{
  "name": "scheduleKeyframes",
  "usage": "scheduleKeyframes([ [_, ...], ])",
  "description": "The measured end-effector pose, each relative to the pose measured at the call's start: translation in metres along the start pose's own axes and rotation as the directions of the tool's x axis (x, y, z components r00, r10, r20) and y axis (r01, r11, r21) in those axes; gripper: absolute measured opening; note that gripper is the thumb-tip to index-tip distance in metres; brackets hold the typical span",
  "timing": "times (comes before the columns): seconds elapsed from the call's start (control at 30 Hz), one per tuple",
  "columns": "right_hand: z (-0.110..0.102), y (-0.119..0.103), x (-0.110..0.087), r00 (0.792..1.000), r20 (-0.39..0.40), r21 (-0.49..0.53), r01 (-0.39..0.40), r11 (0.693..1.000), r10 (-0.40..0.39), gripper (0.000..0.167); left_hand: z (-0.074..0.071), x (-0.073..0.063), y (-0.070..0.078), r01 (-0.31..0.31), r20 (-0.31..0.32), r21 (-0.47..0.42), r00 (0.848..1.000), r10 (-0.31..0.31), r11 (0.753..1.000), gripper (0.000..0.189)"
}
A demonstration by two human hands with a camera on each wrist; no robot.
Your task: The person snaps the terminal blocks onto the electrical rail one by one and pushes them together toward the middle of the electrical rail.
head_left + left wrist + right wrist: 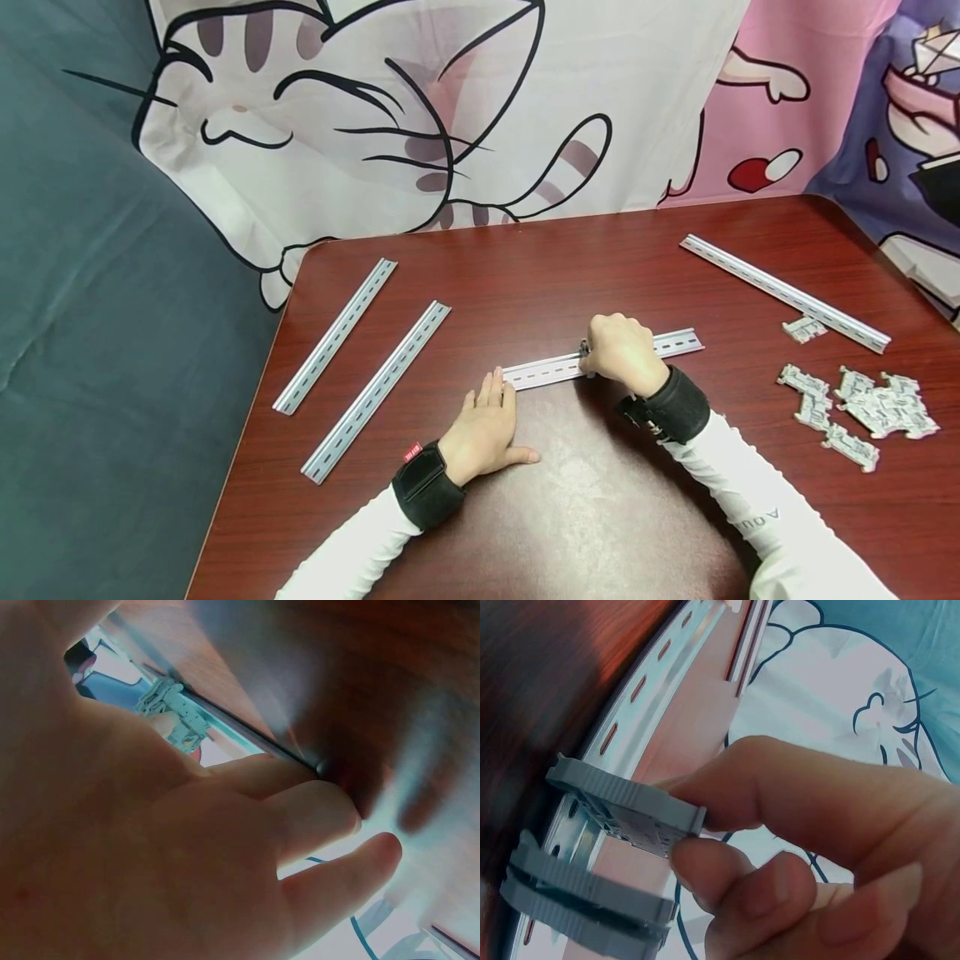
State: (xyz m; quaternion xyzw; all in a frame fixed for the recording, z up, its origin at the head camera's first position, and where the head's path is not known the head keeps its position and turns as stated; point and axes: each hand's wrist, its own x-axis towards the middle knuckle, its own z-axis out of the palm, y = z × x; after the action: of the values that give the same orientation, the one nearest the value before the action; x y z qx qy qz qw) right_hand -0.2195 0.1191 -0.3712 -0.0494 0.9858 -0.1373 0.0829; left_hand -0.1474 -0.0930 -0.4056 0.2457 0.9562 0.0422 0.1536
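Note:
A slotted metal DIN rail lies across the middle of the table. My left hand rests its straight fingers on the rail's left end, thumb spread out to the side. Farther right along the rail, my right hand pinches a flat grey plastic rail clip between thumb and finger; its ribbed edge stands across the rail in the right wrist view. Just beside it, more grey clip pieces sit on the same rail. From above, the right hand hides most of these clips.
Two more rails, one farther left and one nearer, lie slanted on the left. Another rail lies at the back right, with a single clip beside it. Several loose clips are spread at the right. A printed cloth hangs behind the table.

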Motion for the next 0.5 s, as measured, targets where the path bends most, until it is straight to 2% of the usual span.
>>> scheduleKeyframes([
  [0.5, -0.0019, 0.0023, -0.0027, 0.999, -0.053, -0.027, -0.004, 1.0, 0.003, 0.024, -0.0003, 0.0, 0.0006, 0.01, 0.017, -0.002, 1.0, -0.01, 1.0, 0.102],
])
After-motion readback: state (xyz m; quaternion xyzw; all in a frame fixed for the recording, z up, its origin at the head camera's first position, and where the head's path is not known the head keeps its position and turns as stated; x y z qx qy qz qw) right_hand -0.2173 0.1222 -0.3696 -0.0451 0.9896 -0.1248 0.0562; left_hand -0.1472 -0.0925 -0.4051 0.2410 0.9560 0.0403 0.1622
